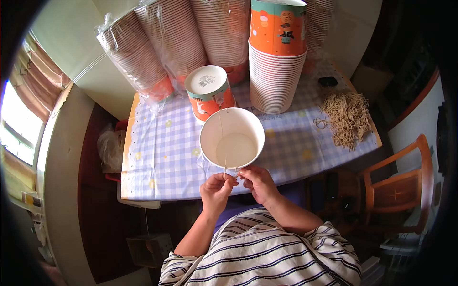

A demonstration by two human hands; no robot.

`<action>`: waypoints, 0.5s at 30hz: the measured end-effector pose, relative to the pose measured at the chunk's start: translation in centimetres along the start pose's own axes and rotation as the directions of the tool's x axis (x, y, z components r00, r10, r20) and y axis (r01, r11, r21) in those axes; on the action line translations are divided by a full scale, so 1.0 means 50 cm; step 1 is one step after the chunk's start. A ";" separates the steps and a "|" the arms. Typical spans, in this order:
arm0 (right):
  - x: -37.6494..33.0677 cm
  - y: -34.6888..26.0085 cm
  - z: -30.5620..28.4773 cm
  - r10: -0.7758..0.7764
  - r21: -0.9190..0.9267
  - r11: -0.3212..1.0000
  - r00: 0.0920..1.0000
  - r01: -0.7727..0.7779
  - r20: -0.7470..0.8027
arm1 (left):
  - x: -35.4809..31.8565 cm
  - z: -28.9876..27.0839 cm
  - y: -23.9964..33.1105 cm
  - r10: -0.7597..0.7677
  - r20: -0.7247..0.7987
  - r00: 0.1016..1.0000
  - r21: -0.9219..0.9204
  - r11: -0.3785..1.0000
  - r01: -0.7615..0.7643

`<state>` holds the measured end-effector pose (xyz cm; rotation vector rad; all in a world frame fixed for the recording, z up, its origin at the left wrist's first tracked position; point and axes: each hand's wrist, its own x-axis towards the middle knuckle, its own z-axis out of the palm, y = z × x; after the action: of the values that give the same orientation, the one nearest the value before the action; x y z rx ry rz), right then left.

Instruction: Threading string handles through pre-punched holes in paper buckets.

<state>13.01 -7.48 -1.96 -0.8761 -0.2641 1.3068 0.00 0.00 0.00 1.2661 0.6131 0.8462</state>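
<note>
A white-walled paper bucket (206, 139) stands at the near middle of the table, its open mouth tilted toward me. A thin pale cord (225, 164) runs inside it from the far rim and comes over the near rim to my fingers. My left hand (217, 187) is closed in a pinch on this cord, just in front of the near rim. Close beside it, my right hand (258, 184) is also pinched at the near rim, by a short upright piece of cord. What exactly lies between its fingertips is too small to make out.
Behind the bucket stands an upside-down orange-and-green paper bucket (208, 97). A tall stack of nested buckets (273, 78) rises to its right, with plastic-wrapped stacks (171, 43) at the back. Tangled beige cords (352, 119) lie at the right, near a wooden chair (395, 188). A checked tablecloth (164, 162) covers the table.
</note>
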 end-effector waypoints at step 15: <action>-0.026 -0.017 0.038 -0.749 -0.787 0.200 0.609 0.583 0.261 | 0.010 -0.010 -0.007 -0.088 -0.006 0.996 -0.191 0.978 0.085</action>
<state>12.04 -7.88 0.27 -1.4390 -1.0781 0.1352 -0.06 0.68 -0.41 1.0530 0.5804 0.8224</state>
